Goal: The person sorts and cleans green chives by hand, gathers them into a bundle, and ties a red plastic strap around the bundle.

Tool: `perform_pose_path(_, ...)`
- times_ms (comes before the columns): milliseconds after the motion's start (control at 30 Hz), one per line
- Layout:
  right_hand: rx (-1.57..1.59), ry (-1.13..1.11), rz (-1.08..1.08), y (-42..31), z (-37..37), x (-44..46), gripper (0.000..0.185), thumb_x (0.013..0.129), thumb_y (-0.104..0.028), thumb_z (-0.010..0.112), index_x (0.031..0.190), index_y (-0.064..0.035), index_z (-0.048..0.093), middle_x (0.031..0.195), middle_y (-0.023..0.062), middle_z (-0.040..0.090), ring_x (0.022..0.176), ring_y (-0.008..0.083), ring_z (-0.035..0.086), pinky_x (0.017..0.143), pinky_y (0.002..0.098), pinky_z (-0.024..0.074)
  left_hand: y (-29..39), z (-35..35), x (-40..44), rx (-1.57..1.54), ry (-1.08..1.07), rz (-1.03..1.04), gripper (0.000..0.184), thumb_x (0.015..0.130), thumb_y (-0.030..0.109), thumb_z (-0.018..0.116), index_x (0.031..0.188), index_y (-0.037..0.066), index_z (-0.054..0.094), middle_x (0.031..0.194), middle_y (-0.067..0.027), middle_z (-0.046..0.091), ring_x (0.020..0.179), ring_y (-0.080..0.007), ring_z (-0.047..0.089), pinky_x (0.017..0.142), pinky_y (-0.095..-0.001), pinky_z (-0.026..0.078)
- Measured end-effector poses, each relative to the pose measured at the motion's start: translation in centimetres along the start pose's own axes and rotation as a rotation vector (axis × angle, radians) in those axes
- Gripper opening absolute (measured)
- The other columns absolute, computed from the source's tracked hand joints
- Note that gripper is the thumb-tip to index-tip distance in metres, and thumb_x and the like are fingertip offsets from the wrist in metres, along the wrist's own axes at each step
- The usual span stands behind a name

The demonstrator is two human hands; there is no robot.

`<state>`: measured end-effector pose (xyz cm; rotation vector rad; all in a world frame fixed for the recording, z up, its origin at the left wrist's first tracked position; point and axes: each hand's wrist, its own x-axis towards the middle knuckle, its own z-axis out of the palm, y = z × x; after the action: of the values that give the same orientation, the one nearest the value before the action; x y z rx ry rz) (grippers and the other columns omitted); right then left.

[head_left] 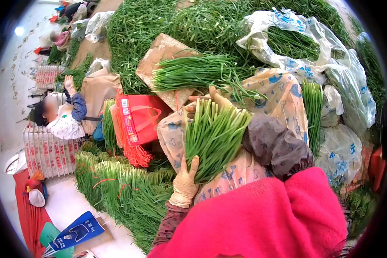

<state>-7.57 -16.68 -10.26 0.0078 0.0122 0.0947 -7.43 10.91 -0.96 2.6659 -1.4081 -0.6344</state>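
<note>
Cream-gloved left hand (185, 184) is gripping the leafy end of a loose bunch of long green stalks (215, 139) mid-frame, while the right hand (219, 99) sits behind the paler end (can't tell its grip), probably keeping everything lined up.

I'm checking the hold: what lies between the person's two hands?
A bunch of green stalks lies between the left hand and right hand; the head view shows it.

Pale speckled expanse (8, 99) along left edge, floor or wall unclear; bright spot (19, 31) upper left.
</note>
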Motion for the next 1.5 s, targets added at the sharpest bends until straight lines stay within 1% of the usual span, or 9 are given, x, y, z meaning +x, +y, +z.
perform_pose_path(167,-0.063,-0.018,0.045,-0.8,0.3,-0.9,0.077,0.091,-0.059,0.040,0.137,0.0026,0.037,0.110,0.0157,0.065,0.103,0.0280,0.063,0.087,0.0406,0.0523,0.8,-5.7,0.8,-0.321,-0.317,0.059,0.092,0.061,0.006,0.079,0.142,0.019,0.039,0.152,-0.0263,0.009,0.131,-0.0399,0.038,0.104,-0.0353,0.039)
perform_pose_path(233,-0.035,-0.012,0.065,-0.9,0.8,-0.8,0.078,0.091,-0.059,0.041,0.137,0.0034,0.037,0.109,0.0157,0.065,0.102,0.0282,0.063,0.088,0.0406,0.0522,-0.3,-10.1,1.1,-0.428,-0.385,0.076,0.086,0.060,0.004,0.081,0.138,0.012,0.045,0.150,-0.0238,0.024,0.135,-0.0335,0.035,0.111,-0.0335,0.027)
perform_pose_path(400,-0.044,-0.078,0.110,-0.4,3.6,-0.5,0.080,0.089,-0.058,0.046,0.136,0.0056,0.036,0.104,0.0158,0.066,0.100,0.0270,0.064,0.086,0.0400,0.0530,-4.7,-13.4,4.0,-1.218,-0.191,0.053,0.116,0.057,0.032,0.088,0.149,0.009,0.021,0.145,-0.0128,0.039,0.126,-0.0263,0.045,0.100,-0.0398,0.037)
perform_pose_path(600,-0.117,-0.102,0.177,-0.1,7.3,-0.7,0.081,0.085,-0.062,0.049,0.136,0.0006,0.041,0.108,0.0156,0.065,0.101,0.0240,0.063,0.085,0.0378,0.0531,-4.2,-4.0,10.7,-0.948,-0.685,0.153,0.110,0.062,0.027,0.088,0.146,0.002,0.023,0.139,-0.0082,0.043,0.126,-0.0189,0.039,0.106,-0.0330,0.031)
perform_pose_path(733,-0.600,0.175,0.097,-3.8,5.9,-2.3,0.066,0.090,-0.061,0.043,0.125,-0.0063,0.055,0.106,0.0085,0.065,0.098,0.0194,0.061,0.082,0.0310,0.0499,-3.1,-0.3,8.8,-1.539,-0.615,-0.067,0.080,0.070,0.024,0.081,0.135,0.000,0.041,0.118,-0.0074,0.058,0.105,-0.0167,0.055,0.092,-0.0324,0.044)
perform_pose_path(833,-1.090,0.530,-0.121,-7.9,6.4,-5.2,0.035,0.097,-0.036,0.051,0.115,-0.0081,0.061,0.104,0.0031,0.066,0.093,0.0104,0.060,0.077,0.0246,0.0488,-1.7,-1.1,7.3,-1.618,-0.521,-0.132,0.072,0.073,0.020,0.078,0.133,0.001,0.043,0.115,-0.0071,0.059,0.099,-0.0157,0.058,0.087,-0.0316,0.047)
perform_pose_path(967,-1.660,0.286,-0.203,-8.2,11.4,-8.5,0.023,0.085,-0.016,0.067,0.105,-0.0058,0.067,0.106,0.0052,0.065,0.099,0.0153,0.060,0.085,0.0292,0.0485,-0.8,-0.7,5.9,-1.752,-0.353,-0.306,0.060,0.077,0.014,0.074,0.129,0.002,0.047,0.095,-0.0005,0.062,0.073,-0.0064,0.055,0.067,-0.0241,0.049)
perform_pose_path(1133,-2.438,-0.053,-0.238,-6.0,12.1,-8.5,0.027,0.075,-0.019,0.072,0.100,-0.0125,0.067,0.115,0.0098,0.059,0.103,0.0313,0.056,0.085,0.0409,0.0457,-0.7,-0.3,5.2,-1.917,-0.365,-0.379,0.063,0.077,0.013,0.074,0.132,0.004,0.044,0.110,-0.0074,0.061,0.092,-0.0174,0.062,0.083,-0.0312,0.052)
perform_pose_path(1500,-2.418,-0.200,-0.533,-6.9,10.8,-6.9,0.018,0.082,-0.017,0.065,0.099,-0.0128,0.067,0.113,0.0089,0.065,0.099,0.0257,0.064,0.083,0.0362,0.0535,-0.3,0.6,3.9,-2.062,-0.250,-0.552,0.044,0.086,0.014,0.063,0.126,0.000,0.051,0.117,-0.0143,0.061,0.103,-0.0277,0.062,0.091,-0.0412,0.052)
